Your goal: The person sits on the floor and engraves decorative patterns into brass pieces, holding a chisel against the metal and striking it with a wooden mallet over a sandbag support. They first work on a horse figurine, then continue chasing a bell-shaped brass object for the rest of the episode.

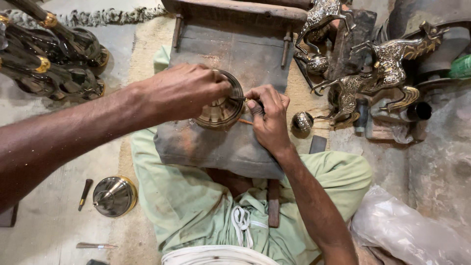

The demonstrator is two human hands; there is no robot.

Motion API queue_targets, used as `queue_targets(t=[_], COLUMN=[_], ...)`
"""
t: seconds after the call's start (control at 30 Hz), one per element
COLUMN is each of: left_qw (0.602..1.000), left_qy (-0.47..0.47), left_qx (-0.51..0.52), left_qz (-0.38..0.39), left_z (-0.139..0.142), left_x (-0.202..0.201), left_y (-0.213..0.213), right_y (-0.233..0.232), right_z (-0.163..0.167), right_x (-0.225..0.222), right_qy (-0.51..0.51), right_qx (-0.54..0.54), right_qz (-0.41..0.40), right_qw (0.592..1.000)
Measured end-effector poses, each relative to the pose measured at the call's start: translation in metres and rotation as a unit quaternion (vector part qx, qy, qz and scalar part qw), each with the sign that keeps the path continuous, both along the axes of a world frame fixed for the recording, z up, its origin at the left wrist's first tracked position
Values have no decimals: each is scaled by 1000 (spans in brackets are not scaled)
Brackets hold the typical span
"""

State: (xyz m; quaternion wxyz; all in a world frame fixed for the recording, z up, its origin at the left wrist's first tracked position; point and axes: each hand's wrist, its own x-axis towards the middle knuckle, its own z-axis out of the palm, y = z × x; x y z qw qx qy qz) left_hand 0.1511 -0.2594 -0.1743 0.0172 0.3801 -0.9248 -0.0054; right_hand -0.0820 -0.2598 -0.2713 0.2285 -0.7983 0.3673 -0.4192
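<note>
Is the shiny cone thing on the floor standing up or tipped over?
Tipped. The cone lies on its side on the floor, pointed tip facing left, round base showing at right.

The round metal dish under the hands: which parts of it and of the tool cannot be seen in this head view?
- Round metal dish, head view: its upper left part is hidden under the left hand.
- Engraving tool, head view: the right hand covers its handle; the tip is too small to make out.
- Dark vases, head view: cut off by the left and top edges.
- Wooden bench, head view: cut off by the top edge.
</note>
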Motion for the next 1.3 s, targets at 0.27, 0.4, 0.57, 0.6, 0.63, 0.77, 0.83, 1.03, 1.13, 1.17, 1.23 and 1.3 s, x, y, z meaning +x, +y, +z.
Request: queue_targets(t=[0.27,0.4,0.57,0.6,0.63,0.77,0.83,1.03,1.13,1.17,1.23,1.3], left_qw=[970,997,999,999,999,977,974,984,998,997,984,980], left_qy=[-190,-44,36,29,22,-132,-155,107,-9,-47,-124,-130], left_qx=[60,7,-5,11,25,114,78,-138,-39,-4,59,59], left_qz=[140,58,-32,-20,-10,124,143,-36,38,63,110,142], left_z=[19,14,0,0,2,10,14,3,-4,-5,-2,5], left_x=[-24,-17,-4,-4,-4,-17,-21,-8,-6,-7,-10,-16], left_y=[-3,-3,-2,-3,-4,-6,-5,-7,-7,-6,-3,-1], right_y=[3,2,1,1,0,0,1,-1,-1,-1,1,1], right_z=[2,2,-3,-4,-4,-3,-1,-1,-3,-4,-4,-3], right_x=[0,-1,-2,-2,-1,-1,-1,-1,-2,-2,-2,-2], right_qy=[-7,-5,-2,-1,-2,-3,-1,-7,-5,-2,-1,-1], right_qx=[0,-3,9,9,7,3,8,-8,-3,1,1,-1], right_qz=[-1,2,-5,-3,-3,-3,-6,-3,-8,-8,-7,-5], right_qw=[1000,1000,1000,1000,1000,1000,1000,1000,1000,1000,1000,1000])
